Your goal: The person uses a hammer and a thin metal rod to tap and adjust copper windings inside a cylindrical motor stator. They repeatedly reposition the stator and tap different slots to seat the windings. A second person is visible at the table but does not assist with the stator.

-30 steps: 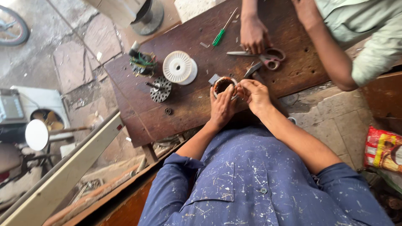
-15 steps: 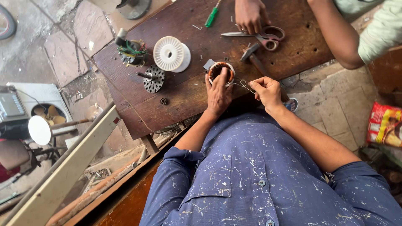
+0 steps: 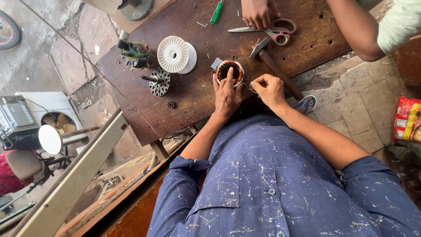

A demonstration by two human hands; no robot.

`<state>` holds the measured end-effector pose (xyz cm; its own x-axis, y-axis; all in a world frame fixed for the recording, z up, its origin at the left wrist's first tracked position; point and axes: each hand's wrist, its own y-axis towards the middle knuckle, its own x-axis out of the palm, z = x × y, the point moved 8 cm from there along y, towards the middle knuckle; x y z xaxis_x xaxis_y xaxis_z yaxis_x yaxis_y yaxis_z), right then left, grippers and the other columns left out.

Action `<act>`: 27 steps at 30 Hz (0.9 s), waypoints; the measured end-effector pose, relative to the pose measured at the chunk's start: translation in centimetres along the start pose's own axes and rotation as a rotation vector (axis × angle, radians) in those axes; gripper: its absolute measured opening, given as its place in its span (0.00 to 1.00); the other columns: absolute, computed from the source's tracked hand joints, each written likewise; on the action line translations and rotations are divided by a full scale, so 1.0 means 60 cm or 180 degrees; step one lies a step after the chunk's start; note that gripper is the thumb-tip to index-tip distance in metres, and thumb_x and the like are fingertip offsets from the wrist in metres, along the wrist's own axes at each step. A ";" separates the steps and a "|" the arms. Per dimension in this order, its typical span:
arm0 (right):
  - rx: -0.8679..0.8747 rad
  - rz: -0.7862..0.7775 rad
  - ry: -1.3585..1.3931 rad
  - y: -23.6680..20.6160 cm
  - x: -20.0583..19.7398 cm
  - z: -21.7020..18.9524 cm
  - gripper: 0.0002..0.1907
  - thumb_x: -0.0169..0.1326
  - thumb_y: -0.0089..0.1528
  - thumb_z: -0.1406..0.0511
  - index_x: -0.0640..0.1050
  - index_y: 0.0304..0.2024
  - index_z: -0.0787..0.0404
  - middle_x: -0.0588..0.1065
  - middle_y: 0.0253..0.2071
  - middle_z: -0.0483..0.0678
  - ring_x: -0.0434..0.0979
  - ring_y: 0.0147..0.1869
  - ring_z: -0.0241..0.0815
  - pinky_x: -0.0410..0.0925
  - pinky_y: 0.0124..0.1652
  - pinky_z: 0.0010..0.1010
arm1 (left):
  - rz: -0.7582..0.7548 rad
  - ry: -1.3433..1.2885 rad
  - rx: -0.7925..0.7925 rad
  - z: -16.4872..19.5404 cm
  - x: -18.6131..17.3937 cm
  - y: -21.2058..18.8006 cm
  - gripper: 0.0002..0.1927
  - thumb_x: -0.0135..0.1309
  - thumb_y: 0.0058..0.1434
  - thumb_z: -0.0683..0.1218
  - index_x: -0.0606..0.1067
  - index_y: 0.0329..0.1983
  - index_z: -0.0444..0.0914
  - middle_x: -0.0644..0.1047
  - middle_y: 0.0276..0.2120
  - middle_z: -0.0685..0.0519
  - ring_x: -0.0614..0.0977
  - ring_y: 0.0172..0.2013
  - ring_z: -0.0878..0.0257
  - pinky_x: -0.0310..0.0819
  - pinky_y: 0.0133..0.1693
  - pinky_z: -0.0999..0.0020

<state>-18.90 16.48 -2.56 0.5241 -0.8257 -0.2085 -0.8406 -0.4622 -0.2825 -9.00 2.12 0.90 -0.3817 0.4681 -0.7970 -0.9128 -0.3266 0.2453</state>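
A round motor stator [image 3: 229, 70] wound with copper wire sits on the dark wooden table [image 3: 197, 101]. My left hand [image 3: 226, 93] rests on its near rim with fingers pressing on the winding. My right hand [image 3: 268, 89] is just to the right of it, fingers pinched on a thin wire that runs toward the stator. A hammer [image 3: 274, 68] lies beside my right hand, its head near the stator.
A white plastic spool [image 3: 175, 54], a metal rotor with shaft [image 3: 158, 81], a wired motor part [image 3: 133, 53] and a small ring [image 3: 170, 105] lie left. Another person's hand [image 3: 258, 12] rests by scissors [image 3: 267, 31] and a green screwdriver [image 3: 215, 13] at the far edge.
My right hand has drawn away from the stator to the right, pulling the wire. My left hand stays on the stator. The view has shifted slightly.
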 end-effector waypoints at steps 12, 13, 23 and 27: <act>0.1278 -0.0273 0.2321 0.025 0.059 0.014 0.05 0.60 0.64 0.67 0.81 0.43 0.60 0.81 0.35 0.44 0.79 0.29 0.32 0.72 0.28 0.22 | 0.0624 0.0034 0.0476 0.010 -0.016 -0.014 0.38 0.59 0.64 0.39 0.58 0.75 0.40 0.75 0.60 0.52 0.78 0.56 0.57 0.46 0.73 0.31; 0.1339 -0.0364 0.2330 0.029 0.071 0.012 0.06 0.60 0.65 0.66 0.81 0.43 0.60 0.81 0.35 0.44 0.79 0.29 0.32 0.71 0.28 0.23 | 0.0635 0.0054 0.0494 0.010 -0.015 -0.013 0.37 0.59 0.63 0.39 0.58 0.75 0.40 0.75 0.61 0.52 0.78 0.56 0.57 0.46 0.72 0.30; 0.0004 -0.0061 0.1232 -0.023 -0.007 -0.004 0.04 0.55 0.69 0.68 0.74 0.42 0.64 0.82 0.41 0.51 0.79 0.29 0.31 0.72 0.29 0.21 | 0.0693 -0.0057 0.0374 0.005 -0.022 -0.015 0.39 0.61 0.63 0.40 0.57 0.74 0.39 0.72 0.66 0.50 0.74 0.63 0.54 0.49 0.72 0.33; -0.0082 0.0041 0.1044 -0.026 -0.007 0.010 0.05 0.55 0.69 0.68 0.73 0.42 0.65 0.82 0.40 0.51 0.78 0.29 0.30 0.71 0.28 0.21 | 0.0674 -0.0117 0.0343 0.002 -0.027 -0.013 0.43 0.64 0.62 0.42 0.53 0.75 0.33 0.72 0.59 0.43 0.72 0.63 0.51 0.48 0.72 0.34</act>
<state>-17.73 17.73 -2.61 0.4449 -0.8897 0.1020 -0.8522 -0.4556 -0.2571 -7.71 1.71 2.06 -0.5696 0.4287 -0.7013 -0.8212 -0.3322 0.4639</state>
